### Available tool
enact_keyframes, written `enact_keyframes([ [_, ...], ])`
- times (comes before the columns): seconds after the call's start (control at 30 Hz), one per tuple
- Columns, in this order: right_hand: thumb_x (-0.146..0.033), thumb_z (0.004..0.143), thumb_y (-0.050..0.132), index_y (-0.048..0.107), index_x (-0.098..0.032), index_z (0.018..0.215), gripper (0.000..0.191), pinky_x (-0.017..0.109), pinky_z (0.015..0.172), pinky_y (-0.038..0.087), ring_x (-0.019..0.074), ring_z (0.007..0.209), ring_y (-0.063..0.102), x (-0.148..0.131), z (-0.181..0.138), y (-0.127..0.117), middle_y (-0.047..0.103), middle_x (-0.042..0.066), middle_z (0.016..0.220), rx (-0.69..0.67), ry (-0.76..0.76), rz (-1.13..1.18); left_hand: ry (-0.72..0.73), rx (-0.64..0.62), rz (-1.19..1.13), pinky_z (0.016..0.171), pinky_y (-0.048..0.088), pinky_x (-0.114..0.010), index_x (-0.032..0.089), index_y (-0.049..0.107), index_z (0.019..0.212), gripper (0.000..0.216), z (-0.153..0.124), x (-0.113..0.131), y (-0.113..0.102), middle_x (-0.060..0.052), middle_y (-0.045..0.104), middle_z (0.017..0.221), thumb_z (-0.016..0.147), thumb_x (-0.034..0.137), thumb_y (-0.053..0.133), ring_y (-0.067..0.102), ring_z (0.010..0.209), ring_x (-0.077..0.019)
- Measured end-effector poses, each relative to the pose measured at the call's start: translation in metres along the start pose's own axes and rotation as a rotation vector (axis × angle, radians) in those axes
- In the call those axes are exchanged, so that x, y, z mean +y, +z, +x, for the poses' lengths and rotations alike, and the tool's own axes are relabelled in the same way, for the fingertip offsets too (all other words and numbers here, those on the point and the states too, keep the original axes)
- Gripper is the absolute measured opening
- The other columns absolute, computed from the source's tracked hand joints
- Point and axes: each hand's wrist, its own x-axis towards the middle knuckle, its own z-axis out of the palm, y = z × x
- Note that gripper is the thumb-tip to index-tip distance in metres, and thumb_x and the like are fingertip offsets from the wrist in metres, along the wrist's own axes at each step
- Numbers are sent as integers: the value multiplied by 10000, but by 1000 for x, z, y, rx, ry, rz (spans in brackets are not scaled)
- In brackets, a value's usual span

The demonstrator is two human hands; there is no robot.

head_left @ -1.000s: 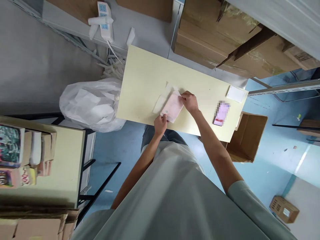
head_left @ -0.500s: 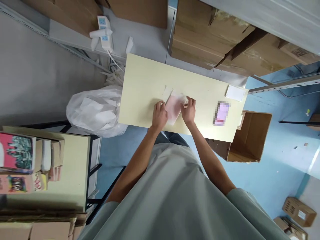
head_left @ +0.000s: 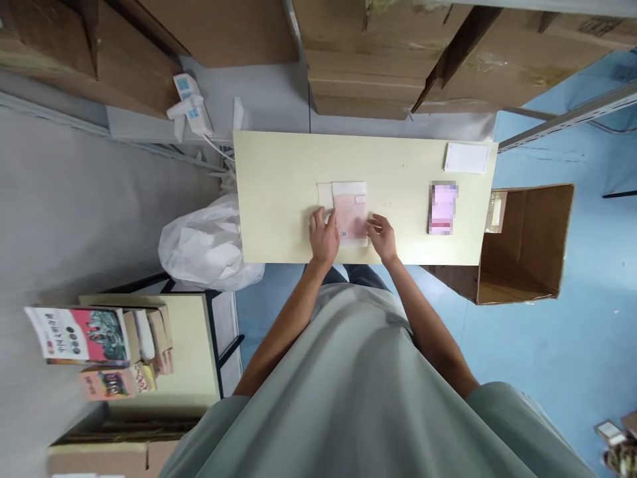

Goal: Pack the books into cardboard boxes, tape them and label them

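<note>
A flat pink packet with white ends lies on the cream tabletop, a small pale label near its upper right corner. Under its left side, a thin pale sheet sticks out. My left hand rests at the packet's left edge, fingers apart and the index finger touching it. My right hand is at the right edge, loosely curled with fingers apart; whether its fingertips touch the packet is hard to see.
To the right lie a blurred pink phone-like object and a white card stack. An open cardboard box stands beyond the right edge. At left hangs a white plastic bag. Cartons and a power strip are behind.
The packet, tilted and partly lifted at its right side before, now lies flat and straight. My right hand has let go of its corner and moved down its right edge. The view has turned.
</note>
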Motion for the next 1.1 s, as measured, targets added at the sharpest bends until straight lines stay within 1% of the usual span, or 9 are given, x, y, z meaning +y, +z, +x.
enact_keyframes([
  [0.17,-634,924,664,684,-201,1240,536,423,885,643,259,1041,754,-11,10,-37,791,145,1174,-4,-57,-35,-48,-6,38,1189,428,-646,172,612,1479,449,-9,30,21,-255,518,1581,1039,177,526,499,1457,-438],
  [0.3,-538,916,657,705,-217,1131,390,405,875,630,243,969,750,-32,2,-40,792,97,1073,-61,-143,-68,-34,-24,55,1175,425,-644,171,610,1484,491,-11,31,20,-229,538,1589,1017,124,468,525,1426,-433],
  [0.47,-412,885,658,660,-240,1069,252,357,803,606,205,830,729,-55,-10,-15,763,39,950,-121,-182,-79,-8,-59,-49,1208,458,-563,195,608,1505,515,-10,14,3,-182,591,1582,999,143,526,590,1405,-359],
  [0.57,-395,890,668,635,-252,1048,216,337,777,591,195,801,725,-62,-14,2,755,24,934,-172,-174,-110,-118,9,-198,1028,594,-431,211,645,1453,426,-15,9,-14,-166,660,1500,1044,248,532,721,1180,-274],
  [0.63,-397,896,689,627,-256,1030,204,329,790,586,193,803,728,-64,-16,15,755,17,920,-208,-177,-126,-171,68,-286,914,615,-355,206,687,1379,372,-19,8,-25,-153,726,1394,1085,347,508,746,1072,-232],
  [0.77,-440,923,739,628,-265,1020,228,312,793,574,188,802,733,-62,-18,46,761,2,898,-269,-148,-222,-196,104,-363,913,608,-314,203,720,1297,382,-24,2,-37,-126,787,1255,1095,461,524,754,1062,-215],
  [0.87,-418,952,744,640,-264,1070,221,326,813,576,208,856,747,-57,-16,69,780,13,939,-278,-119,-350,-269,99,-315,917,614,-324,199,719,1298,353,-21,-13,-33,-124,783,1231,1077,419,552,760,993,-209],
  [0.97,-340,962,747,655,-247,1147,227,360,863,584,246,973,757,-52,-12,84,796,61,1087,-278,-113,-464,-327,80,-236,944,617,-356,184,731,1298,325,-14,-32,-25,-142,748,1226,1014,278,604,758,964,-222],
  [1.1,-265,974,718,678,-237,1192,223,371,901,585,256,1014,757,-49,-8,82,793,82,1157,-302,-140,-514,-332,81,-163,974,622,-395,183,733,1295,387,-13,-48,-22,-141,693,1226,927,136,622,742,907,-221],
])
